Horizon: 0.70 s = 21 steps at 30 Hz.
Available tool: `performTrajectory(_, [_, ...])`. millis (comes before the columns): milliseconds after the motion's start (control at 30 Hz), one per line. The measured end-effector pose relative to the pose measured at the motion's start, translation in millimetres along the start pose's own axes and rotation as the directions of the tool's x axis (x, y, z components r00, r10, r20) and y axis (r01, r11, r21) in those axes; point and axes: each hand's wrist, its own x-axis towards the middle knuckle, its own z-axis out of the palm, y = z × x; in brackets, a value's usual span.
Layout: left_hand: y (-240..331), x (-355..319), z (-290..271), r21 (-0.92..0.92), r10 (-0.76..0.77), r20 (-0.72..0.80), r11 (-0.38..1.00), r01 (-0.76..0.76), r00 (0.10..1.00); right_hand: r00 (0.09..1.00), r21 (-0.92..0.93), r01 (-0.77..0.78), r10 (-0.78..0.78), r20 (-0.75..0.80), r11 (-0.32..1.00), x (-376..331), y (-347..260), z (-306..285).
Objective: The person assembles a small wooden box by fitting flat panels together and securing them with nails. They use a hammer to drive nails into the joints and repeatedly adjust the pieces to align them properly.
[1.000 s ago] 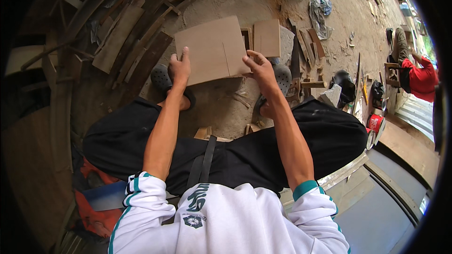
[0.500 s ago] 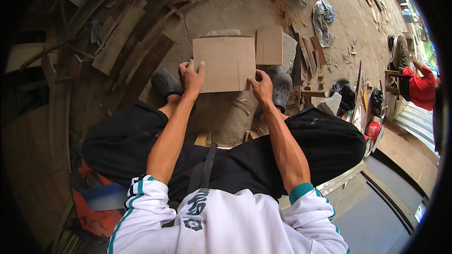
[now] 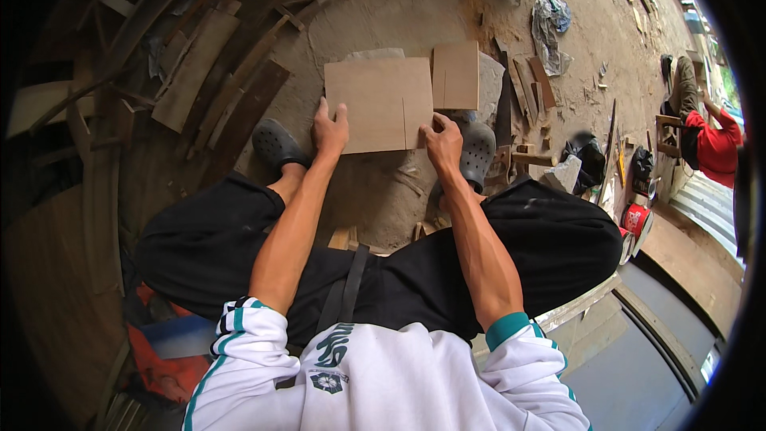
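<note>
A light-brown, nearly square thin wooden board (image 3: 371, 104) is held between both hands over the ground, in front of my knees. A straight dark line runs up from its near edge toward the right side. My left hand (image 3: 330, 129) grips its lower left corner, thumb on the face and fingers at the edge. Near the lower right corner, my right hand (image 3: 442, 144) pinches the other side. Just beyond my right hand, a smaller wooden board (image 3: 456, 76), also with a thin line on it, leans on a pale grey block (image 3: 491, 84).
Wood planks (image 3: 195, 72) are heaped at the left. Crumpled plastic (image 3: 549, 28), wood offcuts, a black bag (image 3: 586, 161) and a red can (image 3: 636, 219) lie at the right. Grey clogs (image 3: 279, 144) are on my feet. A person in red (image 3: 714, 144) sits at the far right.
The far edge of the held board has tipped slightly, hiding the strip that showed behind it. Both hands keep their grip on it and have barely shifted.
</note>
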Motion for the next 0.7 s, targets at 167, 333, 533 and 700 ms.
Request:
performTrajectory(167, [-22, 5, 9, -0.317, 0.021, -0.1, 0.947, -0.052, 0.995, 0.992, -0.044, -0.079, 0.083, 0.1, 0.996, 7, -16, -8])
performTrajectory(333, [-23, 10, -2, -0.281, -0.148, -0.022, 0.95, 0.136, 0.989, 0.984, -0.143, -0.135, 0.15, 0.101, 0.981, 7, -21, -13])
performTrajectory(533, [-16, 17, -40, -0.275, -0.37, 0.28, 0.853, 0.443, 0.886, 0.982, -0.146, -0.174, 0.183, 0.049, 0.974, 6, -22, -14])
performTrajectory(700, [-41, 21, -29, -0.196, -0.253, 0.157, 0.939, 0.281, 0.955, 0.983, -0.135, -0.172, 0.18, 0.047, 0.976, 2, -29, -14])
